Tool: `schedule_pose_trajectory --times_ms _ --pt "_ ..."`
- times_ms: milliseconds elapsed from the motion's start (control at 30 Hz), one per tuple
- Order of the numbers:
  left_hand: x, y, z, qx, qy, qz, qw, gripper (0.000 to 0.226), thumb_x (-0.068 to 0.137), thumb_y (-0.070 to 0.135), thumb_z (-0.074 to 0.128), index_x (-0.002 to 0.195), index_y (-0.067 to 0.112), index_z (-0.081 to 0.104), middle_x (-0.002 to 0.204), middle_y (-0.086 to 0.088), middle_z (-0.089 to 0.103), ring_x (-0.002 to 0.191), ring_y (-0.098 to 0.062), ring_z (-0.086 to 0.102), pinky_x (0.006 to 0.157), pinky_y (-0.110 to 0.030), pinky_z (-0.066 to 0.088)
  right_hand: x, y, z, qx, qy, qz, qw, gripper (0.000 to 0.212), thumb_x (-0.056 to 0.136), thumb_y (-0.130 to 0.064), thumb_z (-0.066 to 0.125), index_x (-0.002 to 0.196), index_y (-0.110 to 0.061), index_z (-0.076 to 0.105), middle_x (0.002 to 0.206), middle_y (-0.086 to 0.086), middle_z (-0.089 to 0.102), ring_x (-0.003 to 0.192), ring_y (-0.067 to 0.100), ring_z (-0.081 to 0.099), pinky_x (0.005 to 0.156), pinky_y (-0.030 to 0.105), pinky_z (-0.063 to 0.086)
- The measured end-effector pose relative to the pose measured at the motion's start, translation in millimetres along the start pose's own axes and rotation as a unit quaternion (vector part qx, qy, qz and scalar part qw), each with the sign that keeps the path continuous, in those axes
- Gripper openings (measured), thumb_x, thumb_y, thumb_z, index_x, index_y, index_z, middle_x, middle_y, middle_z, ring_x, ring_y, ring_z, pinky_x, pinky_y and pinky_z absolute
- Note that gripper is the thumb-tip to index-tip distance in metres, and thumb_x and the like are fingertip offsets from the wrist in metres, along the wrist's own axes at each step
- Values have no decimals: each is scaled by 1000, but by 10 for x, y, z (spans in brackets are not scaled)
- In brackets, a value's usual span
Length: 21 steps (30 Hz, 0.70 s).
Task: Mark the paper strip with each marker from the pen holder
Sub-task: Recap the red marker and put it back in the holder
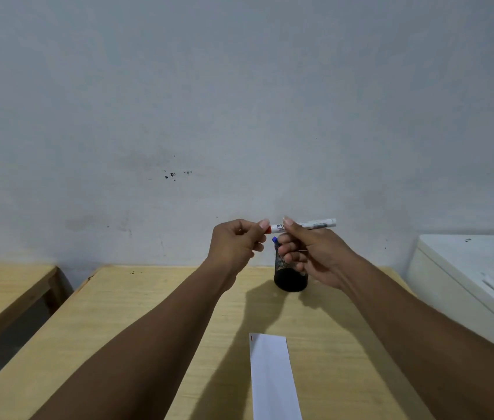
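Observation:
Above the table I hold a white marker (312, 224) level. My right hand (309, 256) grips its barrel. My left hand (236, 245) pinches the marker's red cap (267, 229) at its left end. Just below and behind my hands stands a black mesh pen holder (288, 275), with a blue marker (276, 241) sticking out of it. A white paper strip (273, 377) lies lengthwise on the wooden table (148, 313) in front of me, bearing a small red mark (251, 338) at its far left corner.
A grey wall rises right behind the table. A second wooden table (6, 286) stands to the left across a gap. A white cabinet (467, 268) with papers on top stands at the right.

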<state>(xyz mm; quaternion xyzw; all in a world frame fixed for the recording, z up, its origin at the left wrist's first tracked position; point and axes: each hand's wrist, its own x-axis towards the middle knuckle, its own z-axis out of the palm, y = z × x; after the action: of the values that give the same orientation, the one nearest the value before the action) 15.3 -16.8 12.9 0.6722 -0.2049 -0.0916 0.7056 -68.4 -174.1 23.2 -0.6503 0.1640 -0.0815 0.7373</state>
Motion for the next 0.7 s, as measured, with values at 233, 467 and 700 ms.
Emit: schedule_pose_trajectory --times_ms 233,467,700 --pt "357 76 54 183 48 100 977 24 86 35 78 74 15 73 74 -1 77 64 -15 67 67 -29 54 189 -218 -454 -313 97 18 945 38 93 -39 68 85 -2 72 57 7 71 44 17 63 43 20 37" --pt "517 -90 316 318 -19 121 940 27 82 39 81 94 17 73 72 7 75 74 -9 68 66 -25 50 339 -107 -589 -426 105 -22 898 26 93 -28 68 86 -3 70 79 16 79 48 20 68 42 20 39" --pt "484 -300 337 448 -109 163 872 21 91 18 64 107 21 77 105 -4 65 99 -22 63 87 -34 51 430 -5 -673 -434 103 -52 894 23 92 -27 69 87 -5 72 75 11 79 47 16 69 42 19 42"
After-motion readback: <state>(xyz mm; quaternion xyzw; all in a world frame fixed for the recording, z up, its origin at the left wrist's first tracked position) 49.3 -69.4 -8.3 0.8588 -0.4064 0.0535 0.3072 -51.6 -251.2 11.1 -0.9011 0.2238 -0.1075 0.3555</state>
